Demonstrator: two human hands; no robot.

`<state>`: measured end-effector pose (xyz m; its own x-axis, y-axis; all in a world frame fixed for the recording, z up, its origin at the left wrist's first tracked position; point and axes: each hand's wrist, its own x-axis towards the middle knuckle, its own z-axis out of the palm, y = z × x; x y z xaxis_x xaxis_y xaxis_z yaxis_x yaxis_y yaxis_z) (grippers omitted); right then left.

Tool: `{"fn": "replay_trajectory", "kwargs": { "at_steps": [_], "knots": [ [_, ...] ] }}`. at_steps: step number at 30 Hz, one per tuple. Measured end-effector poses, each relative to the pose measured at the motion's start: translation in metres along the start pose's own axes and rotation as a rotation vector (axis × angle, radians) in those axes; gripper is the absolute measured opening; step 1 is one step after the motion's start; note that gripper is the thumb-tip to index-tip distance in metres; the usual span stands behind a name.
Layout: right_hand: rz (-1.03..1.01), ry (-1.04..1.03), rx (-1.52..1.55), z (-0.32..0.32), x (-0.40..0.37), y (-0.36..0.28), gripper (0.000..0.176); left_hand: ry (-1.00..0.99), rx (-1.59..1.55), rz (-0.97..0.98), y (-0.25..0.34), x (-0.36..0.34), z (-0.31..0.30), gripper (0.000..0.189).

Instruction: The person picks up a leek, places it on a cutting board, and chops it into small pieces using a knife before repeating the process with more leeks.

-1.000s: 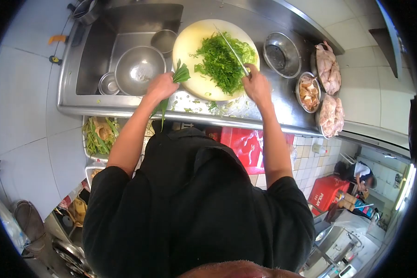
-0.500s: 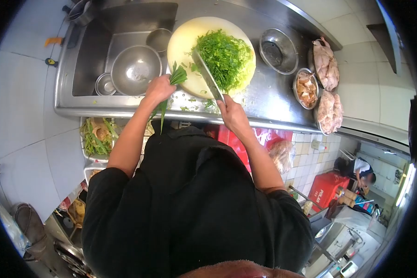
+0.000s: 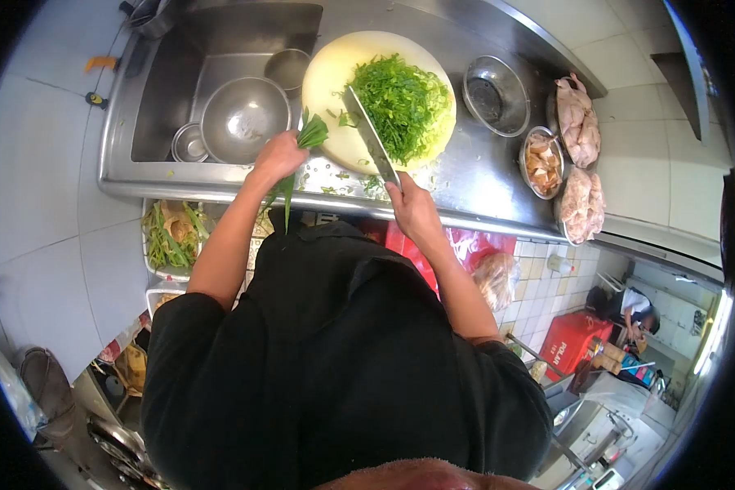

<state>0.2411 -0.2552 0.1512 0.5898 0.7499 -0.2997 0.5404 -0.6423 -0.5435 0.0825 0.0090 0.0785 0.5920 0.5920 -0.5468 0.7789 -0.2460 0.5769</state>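
Observation:
A round, pale cutting board (image 3: 325, 77) lies on the steel counter, with a heap of chopped green leaves (image 3: 396, 106) on its middle and right. My right hand (image 3: 415, 208) is closed round the handle of a knife (image 3: 370, 135), whose blade slants over the board along the left side of the heap. At the board's lower left edge, my left hand (image 3: 280, 157) is closed on a bunch of long green leaves (image 3: 312, 133). Cut ends stick up beyond the fist, and long strands hang below it. Small green scraps dot the board and the counter edge.
Metal bowls (image 3: 245, 120) stand at the sink (image 3: 167, 106) on the left. Right of the board are an empty steel bowl (image 3: 496, 95), a bowl of meat pieces (image 3: 542, 163) and trays of raw poultry (image 3: 577, 122). A red crate (image 3: 576, 343) and a person (image 3: 631, 306) are at the lower right.
The view has shifted slightly, moving the counter things a little to the right in it. Both hands keep their holds on the leaves and knife, nearly in place.

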Motion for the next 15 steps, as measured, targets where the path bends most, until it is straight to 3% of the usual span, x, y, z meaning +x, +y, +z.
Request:
{"fn": "replay_trajectory", "kwargs": {
  "at_steps": [8, 11, 15],
  "knots": [
    [0.032, -0.054, 0.108, -0.011, -0.006, -0.017, 0.033, 0.016, -0.024, 0.027, 0.005, -0.004, -0.007, 0.042],
    [-0.016, -0.073, -0.076, 0.019, 0.005, 0.008, 0.035, 0.003, -0.039, 0.028, 0.007, -0.003, -0.009, 0.041],
    [0.059, -0.042, -0.038, -0.012, -0.007, -0.021, 0.034, 0.024, -0.022, 0.025, 0.000, -0.002, -0.013, 0.043]
  ]
}}
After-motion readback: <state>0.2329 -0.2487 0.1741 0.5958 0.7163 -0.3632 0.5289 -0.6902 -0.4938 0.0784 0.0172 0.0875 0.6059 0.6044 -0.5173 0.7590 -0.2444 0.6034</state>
